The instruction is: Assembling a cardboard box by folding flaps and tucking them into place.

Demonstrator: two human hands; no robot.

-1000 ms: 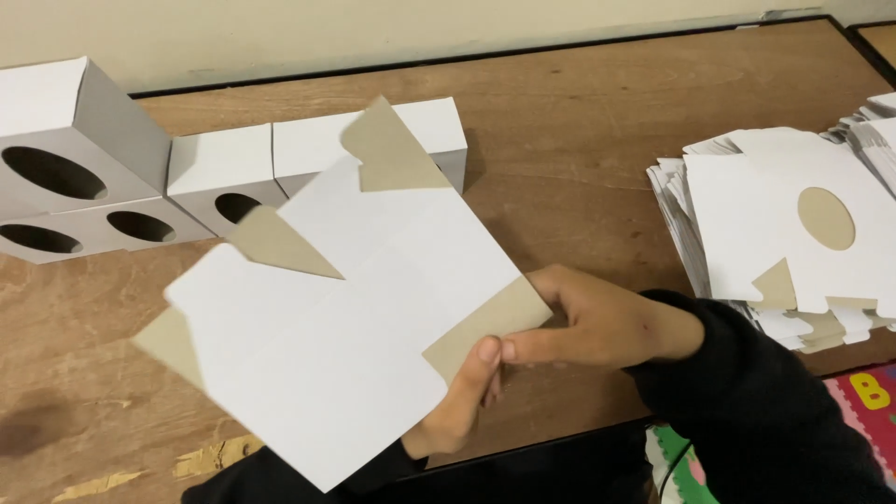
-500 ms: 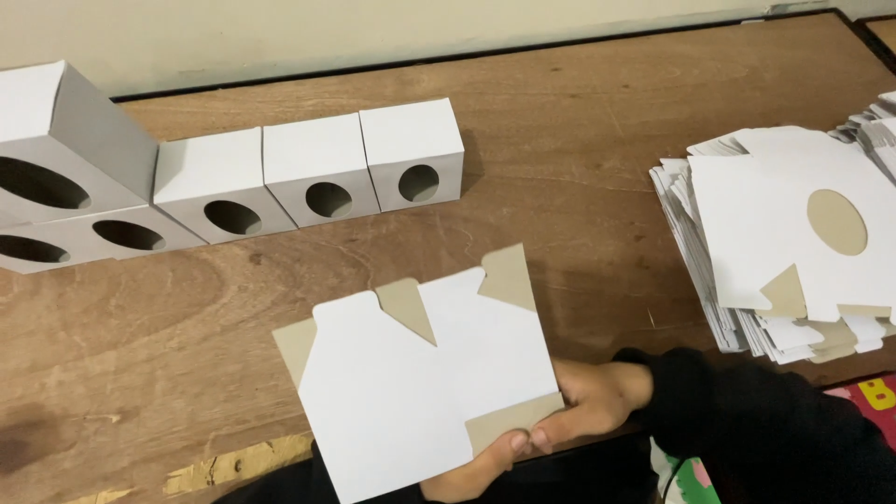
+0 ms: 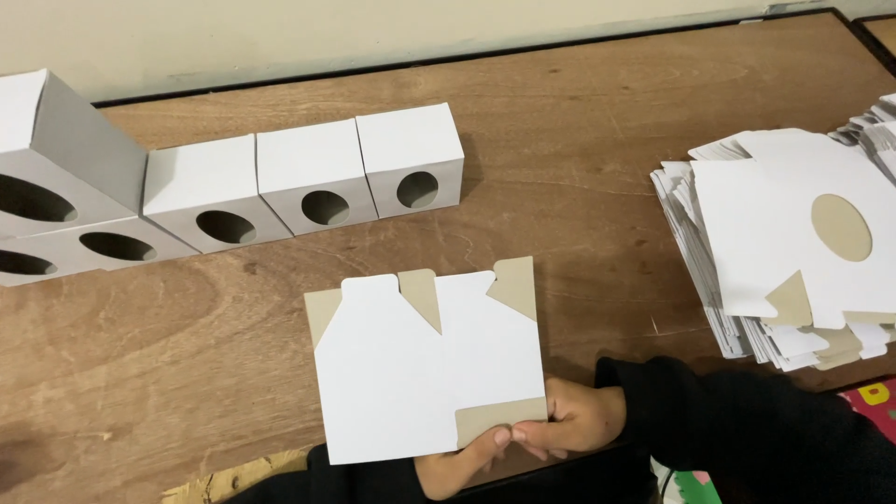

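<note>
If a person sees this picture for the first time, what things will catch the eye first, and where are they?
First comes the flat white carton blank with brown flaps, low in the middle, pinched at its lower right corner by the right hand and the left hand. Behind it, a row of folded white boxes with oval holes runs along the wooden table toward the left edge. On the right lies a stack of unfolded blanks.

Brown wooden table [image 3: 597,140]: row of folded white boxes [image 3: 308,182] at back, flat blank stack [image 3: 793,252] right.
</note>
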